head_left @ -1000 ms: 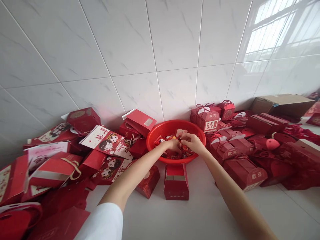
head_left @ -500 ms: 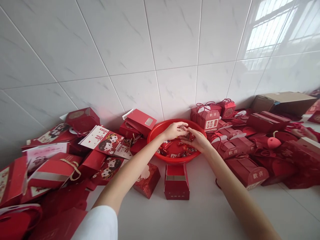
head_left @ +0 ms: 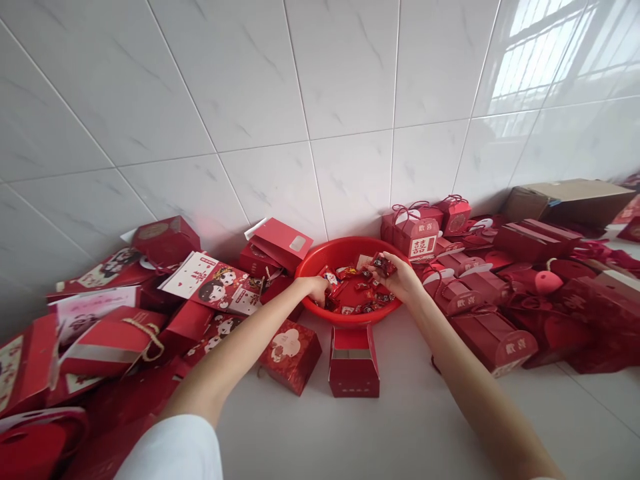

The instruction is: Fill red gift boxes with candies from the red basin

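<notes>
A red plastic basin (head_left: 320, 256) stands against the wall with several wrapped candies (head_left: 367, 293) lying in it. My right hand (head_left: 399, 277) is over the basin's right side, its fingers closed around dark red wrapped candies (head_left: 384, 264). At the left side of the basin my left hand (head_left: 317, 289) reaches down with curled fingers among the candies; what they hold, if anything, is hidden. In front of the basin an open red box (head_left: 355, 373) stands upright on the floor. Beside it, to the left, is a patterned red box (head_left: 293, 353) with a pale flower-shaped label.
Red gift boxes and folded cartons (head_left: 210, 283) are heaped on the left. More red boxes with cord handles (head_left: 417, 237) are piled on the right, with a brown cardboard box (head_left: 570, 200) behind them. A tiled wall (head_left: 350, 80) rises at the back.
My hands were together above the basin and have moved apart. The left went down to the basin's left side; the right stays at the right side, now with candies showing in its fingers.
</notes>
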Tool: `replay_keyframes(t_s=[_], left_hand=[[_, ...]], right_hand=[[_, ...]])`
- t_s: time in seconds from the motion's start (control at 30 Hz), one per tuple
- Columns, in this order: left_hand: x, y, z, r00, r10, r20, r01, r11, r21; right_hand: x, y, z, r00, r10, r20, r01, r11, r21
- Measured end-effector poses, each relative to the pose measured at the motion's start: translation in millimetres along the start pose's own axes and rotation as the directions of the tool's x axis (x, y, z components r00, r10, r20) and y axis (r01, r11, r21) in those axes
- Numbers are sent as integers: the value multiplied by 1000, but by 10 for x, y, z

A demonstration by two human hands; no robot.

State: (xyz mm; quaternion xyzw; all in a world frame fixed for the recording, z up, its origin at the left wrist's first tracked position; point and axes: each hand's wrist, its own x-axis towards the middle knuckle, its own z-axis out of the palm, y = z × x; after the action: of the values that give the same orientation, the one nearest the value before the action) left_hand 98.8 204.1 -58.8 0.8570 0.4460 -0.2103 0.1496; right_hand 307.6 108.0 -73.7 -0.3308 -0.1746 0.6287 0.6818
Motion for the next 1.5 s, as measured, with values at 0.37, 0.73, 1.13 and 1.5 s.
replay_keyframes(t_s=[0.37,0.73,1.13,1.5], left_hand=[[114,58,127,990,90,-105,-114,961,-251],[97,116,-45,909,236,-342,-414,435,-800],[50,332,-68,769,90,-633,-615,375,-694],[-11,459,-67,713,233,-662,-698,328,-636]], right_hand=[[113,-7,-153,998,-62,-9,63,995,76],[64,-5,-134,997,-73,22,72,996,56],[8,-19,-79,995,25,97,-28,999,26],[6,-41,-124,982,108,153,-107,994,-16]])
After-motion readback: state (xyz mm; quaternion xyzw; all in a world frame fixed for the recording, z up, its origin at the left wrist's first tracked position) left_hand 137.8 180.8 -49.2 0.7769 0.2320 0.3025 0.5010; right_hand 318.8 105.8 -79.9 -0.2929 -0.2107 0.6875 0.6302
